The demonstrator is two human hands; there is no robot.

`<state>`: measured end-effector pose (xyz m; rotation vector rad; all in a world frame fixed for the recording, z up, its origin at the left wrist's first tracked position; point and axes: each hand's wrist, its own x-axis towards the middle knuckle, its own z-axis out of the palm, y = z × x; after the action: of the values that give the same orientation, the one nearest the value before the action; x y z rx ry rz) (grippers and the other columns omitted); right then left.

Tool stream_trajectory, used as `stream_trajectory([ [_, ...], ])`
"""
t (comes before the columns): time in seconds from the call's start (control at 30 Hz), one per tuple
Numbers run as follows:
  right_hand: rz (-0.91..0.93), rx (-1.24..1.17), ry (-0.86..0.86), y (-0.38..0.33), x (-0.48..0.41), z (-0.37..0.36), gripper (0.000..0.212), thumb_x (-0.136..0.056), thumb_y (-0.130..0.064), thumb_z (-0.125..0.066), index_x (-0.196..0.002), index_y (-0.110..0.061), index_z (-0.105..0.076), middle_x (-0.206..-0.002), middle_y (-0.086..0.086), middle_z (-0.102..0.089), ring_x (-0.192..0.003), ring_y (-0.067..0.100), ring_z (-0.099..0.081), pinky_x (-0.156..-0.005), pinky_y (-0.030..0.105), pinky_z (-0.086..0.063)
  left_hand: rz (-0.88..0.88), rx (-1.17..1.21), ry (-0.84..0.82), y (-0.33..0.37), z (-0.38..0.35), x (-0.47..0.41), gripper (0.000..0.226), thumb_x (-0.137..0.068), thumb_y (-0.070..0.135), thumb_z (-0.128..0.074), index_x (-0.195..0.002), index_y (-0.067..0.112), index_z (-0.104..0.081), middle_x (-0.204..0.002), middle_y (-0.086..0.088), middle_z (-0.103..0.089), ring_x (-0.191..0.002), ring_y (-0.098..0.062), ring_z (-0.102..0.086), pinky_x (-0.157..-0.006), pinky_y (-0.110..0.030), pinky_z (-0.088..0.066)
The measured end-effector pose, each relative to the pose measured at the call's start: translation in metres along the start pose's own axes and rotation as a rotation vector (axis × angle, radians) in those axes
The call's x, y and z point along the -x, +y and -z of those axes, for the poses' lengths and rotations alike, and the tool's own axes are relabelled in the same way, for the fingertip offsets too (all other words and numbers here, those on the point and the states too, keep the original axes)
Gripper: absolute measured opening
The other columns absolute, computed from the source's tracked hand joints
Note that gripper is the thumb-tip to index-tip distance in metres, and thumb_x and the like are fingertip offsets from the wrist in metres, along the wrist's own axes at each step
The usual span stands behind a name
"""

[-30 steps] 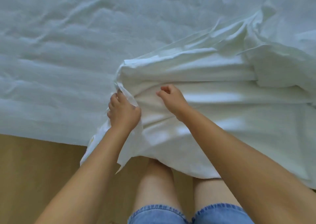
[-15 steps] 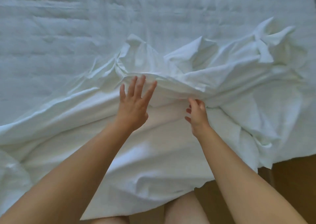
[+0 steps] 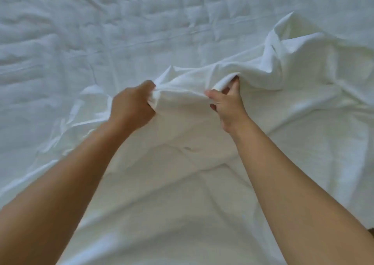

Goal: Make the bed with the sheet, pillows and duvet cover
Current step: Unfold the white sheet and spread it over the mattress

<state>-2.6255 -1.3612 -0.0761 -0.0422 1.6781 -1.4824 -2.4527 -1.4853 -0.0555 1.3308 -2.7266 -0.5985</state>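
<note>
Head view: left hand (image 3: 131,107) and right hand (image 3: 227,105) each grip a bunched fold of crumpled white cotton sheet (image 3: 182,183) over the quilted white mattress (image 3: 101,32). Uneven pulling could leave it skewed.

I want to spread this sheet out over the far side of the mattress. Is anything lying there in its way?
Nothing visible does. The left hand and right hand each have a grip on the bunched sheet. The quilted mattress beyond it shows only wrinkles, as far as the frame reaches.

Plain white sheet (image 3: 182,194) over white quilted mattress (image 3: 101,22)
</note>
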Motion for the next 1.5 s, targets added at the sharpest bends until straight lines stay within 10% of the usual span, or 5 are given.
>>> stream_trajectory([
  [0.17,0.228,0.497,-0.287,-0.019,-0.007,-0.049,0.078,-0.084,-0.032,-0.064,-0.148,-0.028,-0.019,-0.147,0.001,-0.034,-0.134,0.011,-0.032,-0.108,0.033,-0.03,0.511,-0.224,-0.018,-0.059,0.052,-0.062,0.046,-0.081,0.017,-0.053,-0.125,0.007,-0.04,-0.116,-0.025,-0.056,-0.109,-0.043,-0.052,-0.079,-0.044,-0.04],
  [0.6,0.127,1.229,0.552,-0.048,-0.111,0.133,0.076,-0.077,-0.024,-0.066,-0.139,-0.016,-0.025,-0.132,0.017,-0.034,-0.104,0.042,-0.052,-0.073,0.04,-0.038,0.062,-0.313,-0.399,0.017,-0.063,-0.141,0.139,-0.045,0.086,-0.062,-0.145,0.035,0.02,-0.159,-0.008,0.006,-0.145,-0.028,0.011,-0.108,-0.064,0.006],
  [1.0,0.258,1.458,0.222,-0.039,-0.151,0.156,0.013,-0.091,-0.018,-0.047,-0.083,-0.009,-0.042,-0.098,0.025,-0.06,-0.088,0.04,-0.056,-0.065,0.033,-0.03,0.055,0.076,-0.313,0.057,-0.074,-0.153,0.017,-0.074,0.043,-0.073,-0.067,0.031,-0.063,-0.065,0.007,-0.059,-0.073,-0.022,-0.059,-0.062,-0.031,-0.04],
  [1.27,0.367,1.02,-0.414,-0.031,-0.103,0.08,0.005,-0.089,-0.009,-0.052,-0.089,-0.014,-0.052,-0.093,0.007,-0.052,-0.087,0.022,-0.048,-0.074,0.028,-0.033,0.504,0.152,0.154,0.057,-0.059,-0.181,0.049,-0.083,0.035,-0.055,-0.122,0.006,-0.05,-0.121,-0.021,-0.054,-0.112,-0.04,-0.051,-0.088,-0.043,-0.04],
  [1.5,0.072,1.243,0.527,-0.026,-0.103,0.215,0.101,-0.063,-0.063,-0.071,-0.143,-0.019,-0.026,-0.147,0.019,-0.027,-0.136,0.037,-0.022,-0.107,0.057,-0.015,0.316,-0.001,-0.183,0.079,-0.092,-0.119,0.12,-0.068,0.065,-0.067,-0.15,0.009,0.0,-0.15,-0.015,-0.027,-0.139,-0.028,-0.026,-0.111,-0.042,-0.024],
])
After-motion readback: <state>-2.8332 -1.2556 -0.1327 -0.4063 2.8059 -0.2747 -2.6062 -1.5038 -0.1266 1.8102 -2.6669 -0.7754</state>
